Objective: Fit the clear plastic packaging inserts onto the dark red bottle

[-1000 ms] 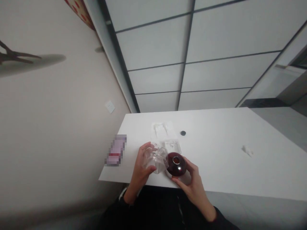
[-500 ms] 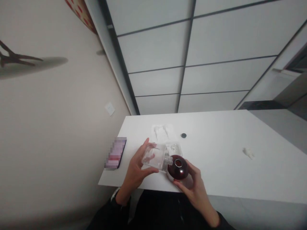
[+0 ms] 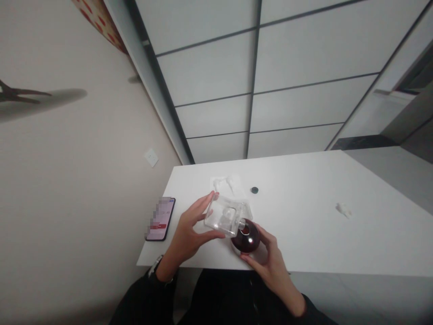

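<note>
Between the fingers and thumb of my left hand [image 3: 189, 230] is a clear square glass bottle [image 3: 221, 215], tipped so that its neck points right and down. The bottle's mouth meets the opening of a round, dark red vase [image 3: 248, 241]. My right hand [image 3: 270, 255] grips this vase from its right side, near the table's front edge. Whether any liquid passes between the two, I cannot tell. Partly hidden behind the bottle lies a clear plastic tray [image 3: 247, 208].
On the white table [image 3: 304, 225] a clear package with white pieces [image 3: 225, 184] lies behind the bottle. A small dark round cap [image 3: 255, 190] is right of it. A phone [image 3: 160, 220] lies at the left edge, and a crumpled white scrap [image 3: 344, 210] at the right.
The glass bottle has been raised and tilted more steeply, and its neck now sits over the vase's opening instead of beside it. The view has shifted slightly.
</note>
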`<state>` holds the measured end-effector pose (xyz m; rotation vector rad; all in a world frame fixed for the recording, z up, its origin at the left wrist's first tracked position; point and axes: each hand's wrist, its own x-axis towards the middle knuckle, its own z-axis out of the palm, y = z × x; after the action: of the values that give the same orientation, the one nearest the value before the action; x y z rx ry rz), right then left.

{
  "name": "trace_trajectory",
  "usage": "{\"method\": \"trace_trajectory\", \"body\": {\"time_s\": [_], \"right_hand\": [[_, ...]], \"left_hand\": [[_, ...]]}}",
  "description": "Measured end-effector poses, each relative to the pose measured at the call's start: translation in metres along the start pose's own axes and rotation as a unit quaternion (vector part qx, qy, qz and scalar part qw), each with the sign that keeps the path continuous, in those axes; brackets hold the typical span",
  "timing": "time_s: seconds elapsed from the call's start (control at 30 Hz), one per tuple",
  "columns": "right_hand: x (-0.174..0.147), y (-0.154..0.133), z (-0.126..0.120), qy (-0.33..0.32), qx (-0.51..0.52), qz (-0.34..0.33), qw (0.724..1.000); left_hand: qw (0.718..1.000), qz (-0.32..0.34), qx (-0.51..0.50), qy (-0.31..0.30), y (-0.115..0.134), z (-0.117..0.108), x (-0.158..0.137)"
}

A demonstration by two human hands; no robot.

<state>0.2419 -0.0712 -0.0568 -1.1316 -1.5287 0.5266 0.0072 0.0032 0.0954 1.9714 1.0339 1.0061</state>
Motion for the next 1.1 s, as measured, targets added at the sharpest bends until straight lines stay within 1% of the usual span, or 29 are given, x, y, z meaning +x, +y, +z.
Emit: {"method": "trace_trajectory", "body": {"time_s": [0.1,0.17,0.27,0.47,0.77,0.93,1.1], "right_hand": [[0.001,-0.002,-0.001,-0.004,0.004,-0.001,1.000],[0.002,-0.002,-0.001,-0.006,0.004,-0.001,1.000],[0.001,0.000,-0.001,-0.005,0.007,-0.001,1.000],[-0.002,0.004,0.002,0.008,0.021,0.010,1.000],[0.001,0.000,0.000,0.002,0.020,0.009,1.000],[0.003,-0.001,0.000,0.002,0.025,-0.001,1.000],[0.003,-0.002,0.000,0.003,0.027,0.001,1.000]], "left_hand": [[0.997,0.042,0.056,-0.030,0.005,-0.008,0.006],[0.994,0.052,0.077,-0.049,0.009,-0.012,0.009],[0.991,0.062,0.095,-0.064,0.014,-0.017,0.013],[0.983,0.112,0.116,-0.084,0.017,-0.019,0.019],[0.975,0.133,0.150,-0.100,0.025,-0.019,0.023],[0.966,0.167,0.159,-0.118,0.024,-0.021,0.026],[0.961,0.177,0.173,-0.128,0.026,-0.021,0.029]]}}
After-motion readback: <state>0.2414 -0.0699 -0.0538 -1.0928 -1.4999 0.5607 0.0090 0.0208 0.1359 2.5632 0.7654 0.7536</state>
